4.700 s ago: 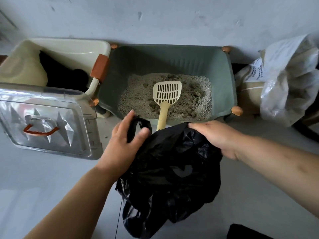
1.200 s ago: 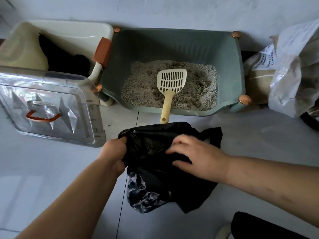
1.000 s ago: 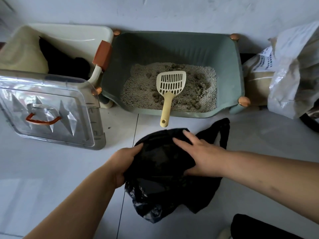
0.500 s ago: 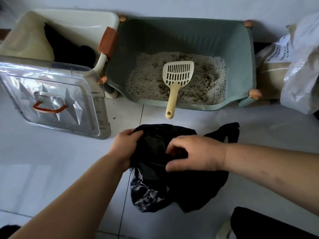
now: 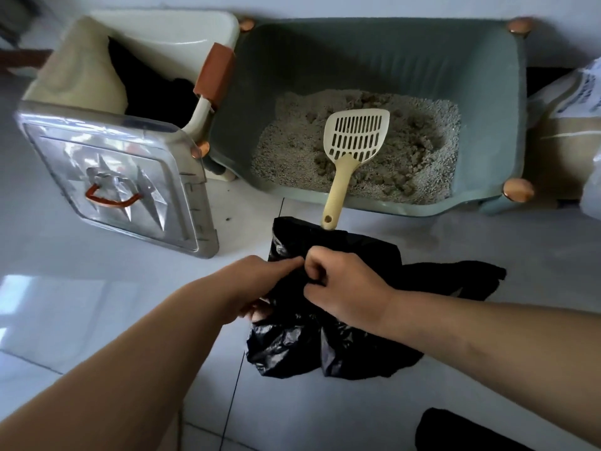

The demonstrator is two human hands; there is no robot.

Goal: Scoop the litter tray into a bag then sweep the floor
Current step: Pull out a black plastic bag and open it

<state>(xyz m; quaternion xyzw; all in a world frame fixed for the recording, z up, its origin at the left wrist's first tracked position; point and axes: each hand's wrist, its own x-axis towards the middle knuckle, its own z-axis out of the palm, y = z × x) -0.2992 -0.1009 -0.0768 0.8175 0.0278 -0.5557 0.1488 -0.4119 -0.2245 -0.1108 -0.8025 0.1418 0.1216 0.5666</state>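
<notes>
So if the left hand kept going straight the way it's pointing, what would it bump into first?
The left hand points up and right across the black bag it grips. It would probably meet the right hand, whose fingers sit right beside its fingertips. Depth is unclear.

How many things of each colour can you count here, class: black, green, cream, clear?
Black: 1, the bag
Green: 1, the litter tray
Cream: 2, the scoop and the bin
Clear: 1, the lid
Total: 5
</notes>
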